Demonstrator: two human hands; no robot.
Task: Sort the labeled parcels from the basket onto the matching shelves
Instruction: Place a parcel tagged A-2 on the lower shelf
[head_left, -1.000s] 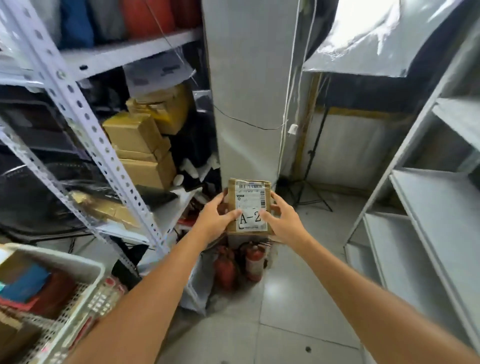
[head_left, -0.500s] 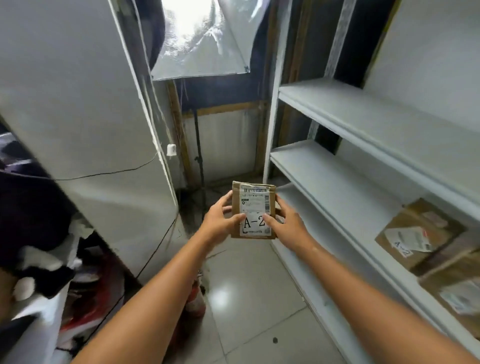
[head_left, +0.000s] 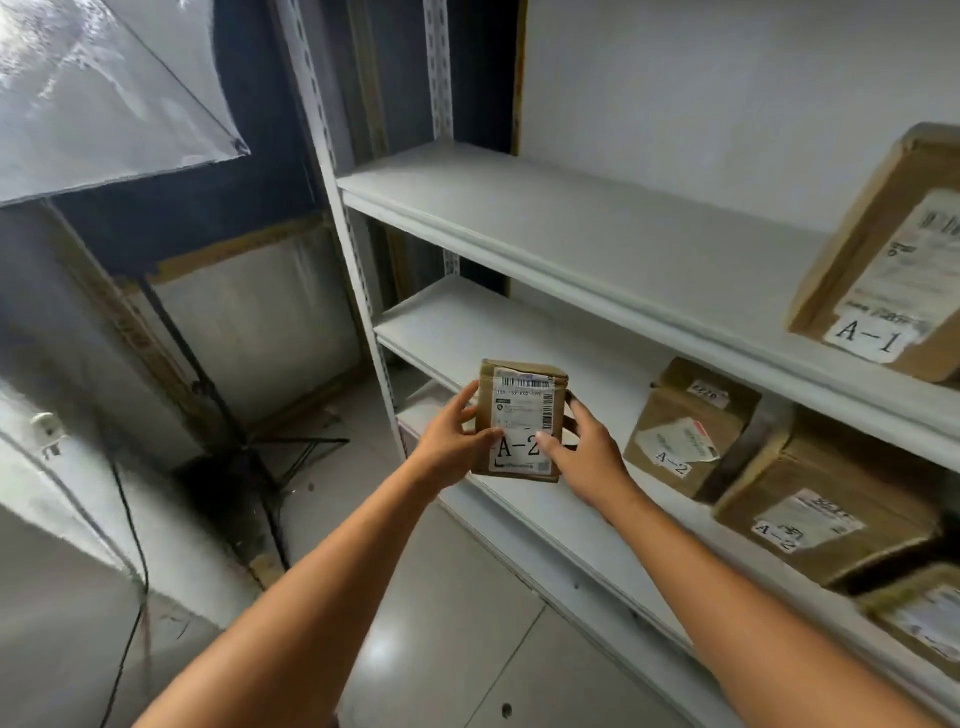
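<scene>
Storeroom with white shelving. Item: parcel (head_left: 522, 421), marked A-2, gripped at both side edges by left hand (head_left: 449, 441) and right hand (head_left: 587, 460), thumbs on its label. Position: in the air, just short of the middle shelf (head_left: 457, 322); A-2 boxes (head_left: 685, 431) lie right of the grip. Long axis upright, label facing the wearer. Handling: carry forward and right, set down beside those boxes, label outward.

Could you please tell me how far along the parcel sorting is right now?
Done: an A-1 parcel sits on the upper shelf; the middle shelf holds a left A-2 box and a right A-2 box. In hand: the left hand and right hand grip a third A-2 parcel in front of that shelf. Left: setting it down; what remains to sort is out of view.
</scene>
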